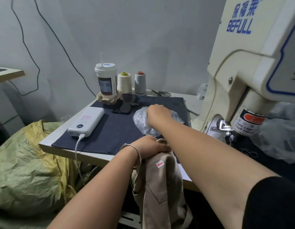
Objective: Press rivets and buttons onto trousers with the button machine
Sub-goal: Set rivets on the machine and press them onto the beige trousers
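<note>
My left hand (150, 148): it grips the top edge of the tan trousers (160, 187) at the front edge of the counter (49, 142), fingers curled over the cloth; a thin metal bangle (137, 156) sits on that wrist.
My right hand (157, 115): reached across over my left, it is down in a clear plastic bag (140, 119); the fingers are hidden in the plastic, so I cannot tell if they hold anything.
Trousers: they hang from my left hand down off the counter edge, with a small white sticker bearing a red arrow (160, 164) near the top.
Button machine (252, 76): cream body at my right, marked BEFULL, its press head just right of my right forearm.
Counter: a dark cloth mat (110, 131) covers it; the bag lies on the mat.
Other things: a white power bank (87, 123) with a cable, a dark phone (125, 104), a lidded cup (106, 80) and two thread cones (124, 82) at the back.
</note>
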A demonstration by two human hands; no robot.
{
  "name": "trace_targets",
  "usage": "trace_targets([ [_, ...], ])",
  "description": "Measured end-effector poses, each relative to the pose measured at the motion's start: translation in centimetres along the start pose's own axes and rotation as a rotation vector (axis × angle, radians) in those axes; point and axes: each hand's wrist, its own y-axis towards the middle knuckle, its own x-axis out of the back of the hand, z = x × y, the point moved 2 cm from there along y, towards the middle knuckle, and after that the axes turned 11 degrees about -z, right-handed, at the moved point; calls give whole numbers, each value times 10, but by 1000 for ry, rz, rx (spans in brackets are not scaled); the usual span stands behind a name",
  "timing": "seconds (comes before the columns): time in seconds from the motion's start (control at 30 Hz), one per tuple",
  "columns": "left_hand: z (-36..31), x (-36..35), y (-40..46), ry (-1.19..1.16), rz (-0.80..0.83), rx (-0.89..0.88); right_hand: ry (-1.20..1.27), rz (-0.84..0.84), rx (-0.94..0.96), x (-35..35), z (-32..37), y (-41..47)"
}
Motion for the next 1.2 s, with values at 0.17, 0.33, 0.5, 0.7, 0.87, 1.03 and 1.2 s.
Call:
trace_targets([
  [0.17,0,0,0,0,4,-8,22,21,-29,-3,-1,4],
  [0.33,-1,1,1,9,-2,-13,55,36,-77,-9,-2,8],
  [0.5,-1,1,1,8,11,-14,94,46,-127,-12,1,11],
  [0.7,-3,2,0,-18,19,-16,193,-45,-160,-14,-1,12],
  [0.87,-5,2,-3,-18,29,-23,273,-96,-102,-11,1,7],
  [1.03,-6,2,-5,24,16,-30,319,47,-108,-9,2,4],
  [1.2,-5,2,-5,11,15,-20,395,103,-124,-9,8,4],
])
